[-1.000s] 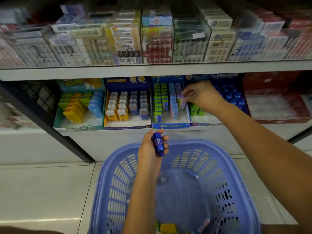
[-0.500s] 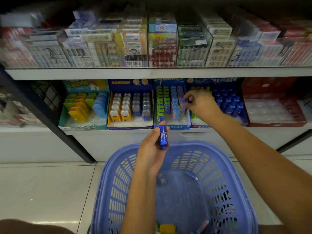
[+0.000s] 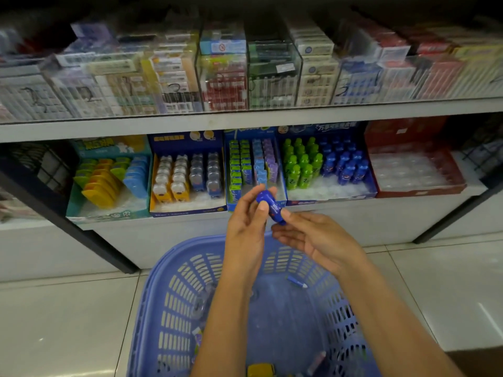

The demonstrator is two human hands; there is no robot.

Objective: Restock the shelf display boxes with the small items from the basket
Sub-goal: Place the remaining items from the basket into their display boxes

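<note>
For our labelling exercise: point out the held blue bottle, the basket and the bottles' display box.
blue bottle point(image 3: 270, 205): head view, its body.
basket point(image 3: 174, 303): head view, left slatted wall.
display box point(image 3: 326, 128): head view, printed back panel.

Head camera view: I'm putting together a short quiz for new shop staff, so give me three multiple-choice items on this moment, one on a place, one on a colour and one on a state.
1. Where is the small blue bottle?
A. standing in the red box
B. held up above the basket
C. lying on the floor

2. What colours are the bottles standing in the bottle display box?
A. red and white
B. yellow and orange
C. green and blue

3. What is the left hand doing?
A. gripping the small blue bottle
B. hanging empty
C. pressing flat on the shelf

Answers:
1 B, as the bottle is in the air over the far rim of the basket.
2 C, with green rows on the left and blue rows on the right.
3 A, since its fingers and thumb close round the bottle.
</note>
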